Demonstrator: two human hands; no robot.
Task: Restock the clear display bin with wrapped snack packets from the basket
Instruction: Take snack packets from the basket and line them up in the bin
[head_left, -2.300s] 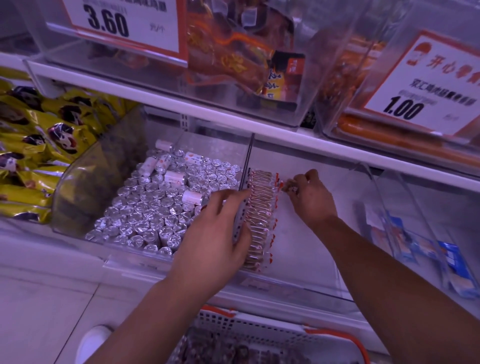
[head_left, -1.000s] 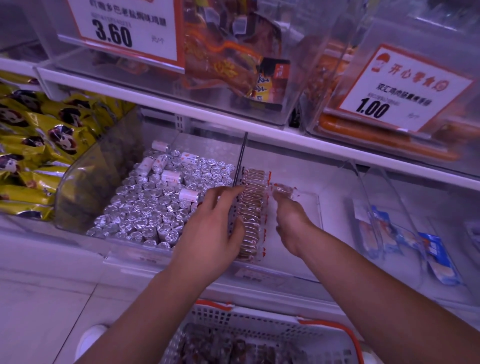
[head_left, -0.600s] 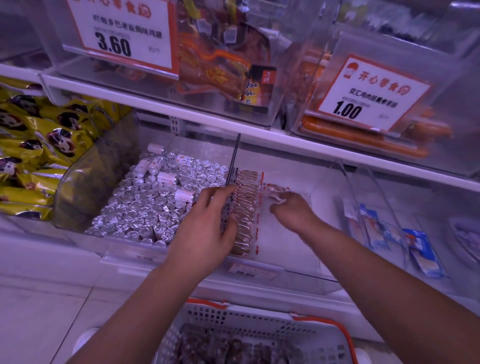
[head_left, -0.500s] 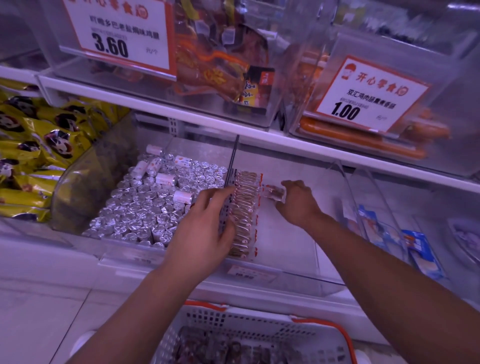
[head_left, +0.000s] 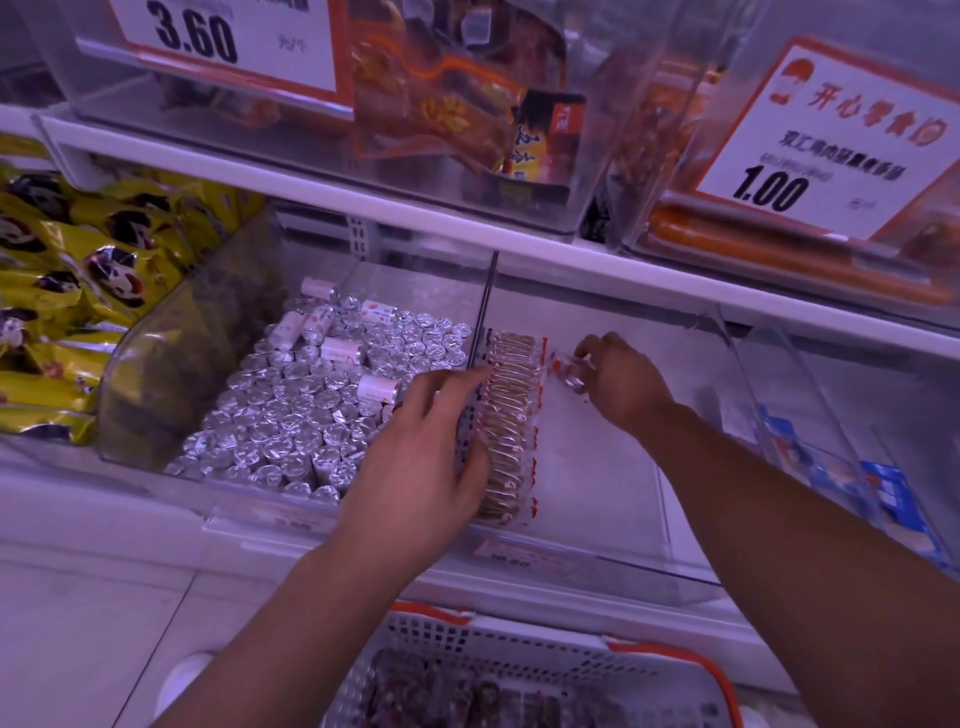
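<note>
Head view: clear plastic display bin (head_left: 613, 564) on lower shelf, dark perforated divider (head_left: 480, 364) down its middle. Row of brown snack packets in clear red-edged wrappers (head_left: 511, 426) stands on edge against divider's right side. Left hand (head_left: 421, 462) rests over divider and row, fingers loosely spread, thumb against packets. Right hand (head_left: 621, 382) pinches single wrapped packet (head_left: 563, 369) just right of row's far end. White mesh basket with orange rim (head_left: 524, 644) below, more packets inside. Silver foil rolls (head_left: 311, 410) fill left compartment.
</note>
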